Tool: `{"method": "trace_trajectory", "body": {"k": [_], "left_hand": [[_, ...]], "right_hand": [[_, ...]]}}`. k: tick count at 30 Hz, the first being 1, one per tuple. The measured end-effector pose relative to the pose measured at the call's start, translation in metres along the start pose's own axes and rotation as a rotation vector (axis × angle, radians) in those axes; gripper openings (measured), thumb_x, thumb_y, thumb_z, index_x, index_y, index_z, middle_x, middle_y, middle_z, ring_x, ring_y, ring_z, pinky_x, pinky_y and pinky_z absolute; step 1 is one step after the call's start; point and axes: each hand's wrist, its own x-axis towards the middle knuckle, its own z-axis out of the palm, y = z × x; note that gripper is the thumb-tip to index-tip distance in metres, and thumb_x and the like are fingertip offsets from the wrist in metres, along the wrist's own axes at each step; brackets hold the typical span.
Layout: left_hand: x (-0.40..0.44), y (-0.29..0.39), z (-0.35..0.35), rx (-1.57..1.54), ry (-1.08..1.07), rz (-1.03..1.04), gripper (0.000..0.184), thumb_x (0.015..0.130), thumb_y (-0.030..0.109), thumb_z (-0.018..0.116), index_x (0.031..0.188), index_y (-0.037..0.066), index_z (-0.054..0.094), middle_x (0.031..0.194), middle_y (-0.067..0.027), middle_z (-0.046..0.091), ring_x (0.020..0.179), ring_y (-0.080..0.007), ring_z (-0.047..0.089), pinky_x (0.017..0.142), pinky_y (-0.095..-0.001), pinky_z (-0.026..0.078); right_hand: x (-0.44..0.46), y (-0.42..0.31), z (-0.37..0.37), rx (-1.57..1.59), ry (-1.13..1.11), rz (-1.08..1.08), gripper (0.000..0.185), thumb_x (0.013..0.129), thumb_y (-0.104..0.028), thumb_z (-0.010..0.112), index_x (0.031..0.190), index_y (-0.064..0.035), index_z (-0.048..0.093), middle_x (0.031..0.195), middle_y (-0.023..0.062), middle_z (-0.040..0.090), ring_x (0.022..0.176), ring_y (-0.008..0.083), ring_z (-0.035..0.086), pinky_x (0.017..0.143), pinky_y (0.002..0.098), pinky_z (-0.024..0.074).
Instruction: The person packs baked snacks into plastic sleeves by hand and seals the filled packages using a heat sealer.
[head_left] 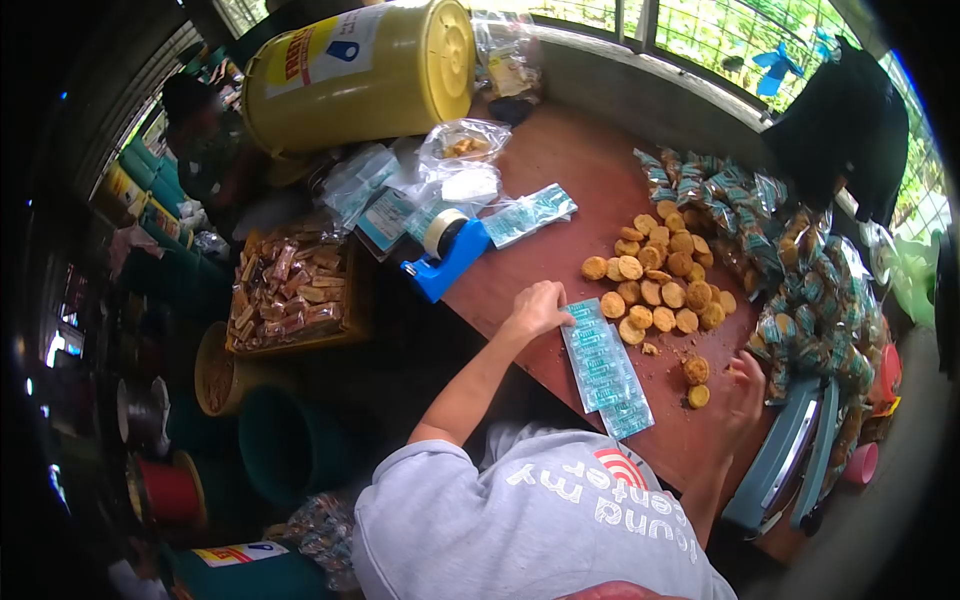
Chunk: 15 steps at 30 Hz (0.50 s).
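My left hand [541,308] is closed at the top edge of a stack of flat plastic bags [601,356] with teal print, which lies on the red-brown table. Blurred by motion, my right hand [742,388] is over the table just right of two round cookies [697,372]; whether its fingers hold anything does not show. Beyond the bags lies a loose pile of golden-brown round cookies [665,265]. Broken bits and crumbs [649,349] are scattered nearer to me.
Filled, closed packets [815,320] are heaped along the right. A teal bag sealer [785,460] stands beside my right arm. A blue tape dispenser [446,258] sits at the left edge near more printed bags [530,214]. A crate [290,290] holds wrapped packs; a yellow drum [360,75] lies behind.
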Motion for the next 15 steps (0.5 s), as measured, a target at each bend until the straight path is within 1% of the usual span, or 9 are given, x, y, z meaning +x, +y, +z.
{"method": "trace_trajectory", "body": {"k": [1, 3, 4, 6, 8, 9, 11, 12, 15], "left_hand": [[-0.001, -0.001, 0.002, -0.003, 0.009, -0.008, 0.035, 0.057, 0.029, 0.079, 0.077, 0.006, 0.061, 0.081, -0.0100, 0.064, 0.081, -0.0252, 0.062, 0.070, -0.0365, 0.048], [-0.001, -0.003, 0.005, -0.083, 0.016, 0.001, 0.032, 0.059, 0.026, 0.078, 0.078, 0.007, 0.061, 0.081, -0.0096, 0.064, 0.080, -0.0251, 0.062, 0.068, -0.0368, 0.048], [-0.003, -0.002, 0.006, -0.099, 0.054, 0.010, 0.028, 0.060, 0.023, 0.077, 0.075, 0.006, 0.061, 0.076, -0.0089, 0.064, 0.076, -0.0247, 0.062, 0.065, -0.0365, 0.048], [-0.006, 0.000, 0.003, -0.120, 0.047, 0.001, 0.024, 0.060, 0.021, 0.076, 0.074, 0.008, 0.062, 0.076, -0.0092, 0.064, 0.076, -0.0254, 0.062, 0.067, -0.0368, 0.048], [-0.007, 0.001, 0.001, -0.142, 0.044, -0.007, 0.020, 0.061, 0.019, 0.075, 0.073, 0.009, 0.063, 0.075, -0.0094, 0.065, 0.076, -0.0261, 0.063, 0.069, -0.0371, 0.049], [-0.009, 0.001, 0.001, -0.173, 0.068, 0.007, 0.017, 0.062, 0.018, 0.073, 0.073, 0.009, 0.064, 0.074, -0.0096, 0.065, 0.075, -0.0258, 0.063, 0.068, -0.0369, 0.049], [-0.013, 0.000, 0.001, -0.204, 0.093, 0.016, 0.013, 0.064, 0.017, 0.072, 0.072, 0.009, 0.065, 0.072, -0.0098, 0.065, 0.073, -0.0255, 0.063, 0.067, -0.0367, 0.049], [-0.014, 0.000, -0.001, -0.218, 0.089, 0.041, 0.014, 0.066, 0.017, 0.071, 0.074, 0.007, 0.065, 0.072, -0.0097, 0.065, 0.071, -0.0238, 0.063, 0.065, -0.0352, 0.049], [-0.023, 0.002, -0.004, -0.248, 0.094, 0.081, 0.015, 0.068, 0.016, 0.069, 0.076, 0.004, 0.064, 0.072, -0.0100, 0.065, 0.069, -0.0215, 0.063, 0.064, -0.0330, 0.048]], "right_hand": [[0.006, -0.002, 0.013, 0.007, -0.008, -0.007, 0.030, 0.077, 0.003, 0.057, 0.107, -0.0014, 0.056, 0.096, 0.0099, 0.058, 0.085, 0.0177, 0.057, 0.072, 0.0285, 0.0459], [0.017, -0.002, 0.041, -0.016, -0.280, -0.134, 0.032, 0.074, 0.004, 0.058, 0.106, -0.0034, 0.057, 0.097, 0.0110, 0.058, 0.088, 0.0218, 0.057, 0.075, 0.0296, 0.0454], [0.020, -0.006, 0.056, -0.039, -0.321, -0.170, 0.033, 0.073, 0.003, 0.059, 0.105, -0.0040, 0.057, 0.097, 0.0110, 0.058, 0.090, 0.0240, 0.056, 0.077, 0.0314, 0.0449], [0.024, -0.003, 0.082, -0.061, -0.361, -0.209, 0.033, 0.073, 0.002, 0.060, 0.105, -0.0046, 0.057, 0.098, 0.0109, 0.058, 0.092, 0.0263, 0.056, 0.079, 0.0332, 0.0445], [0.026, 0.011, 0.110, -0.091, -0.496, -0.269, 0.035, 0.074, -0.005, 0.062, 0.109, -0.0065, 0.056, 0.108, 0.0107, 0.056, 0.105, 0.0293, 0.050, 0.090, 0.0387, 0.0380], [0.029, 0.012, 0.120, -0.088, -0.496, -0.275, 0.035, 0.074, -0.005, 0.062, 0.109, -0.0065, 0.056, 0.108, 0.0107, 0.056, 0.105, 0.0293, 0.050, 0.090, 0.0387, 0.0380], [0.031, 0.011, 0.137, -0.268, -0.528, -0.341, 0.041, 0.077, -0.014, 0.061, 0.116, -0.0095, 0.052, 0.122, 0.0104, 0.049, 0.118, 0.0301, 0.040, 0.100, 0.0427, 0.0278], [0.030, 0.019, 0.145, -0.299, -0.595, -0.293, 0.047, 0.078, -0.022, 0.061, 0.122, -0.0115, 0.048, 0.131, 0.0102, 0.041, 0.125, 0.0306, 0.031, 0.104, 0.0445, 0.0200], [0.029, 0.033, 0.161, -0.419, -0.635, -0.298, 0.051, 0.077, -0.025, 0.062, 0.123, -0.0114, 0.048, 0.132, 0.0108, 0.040, 0.124, 0.0306, 0.032, 0.104, 0.0453, 0.0195]]}}
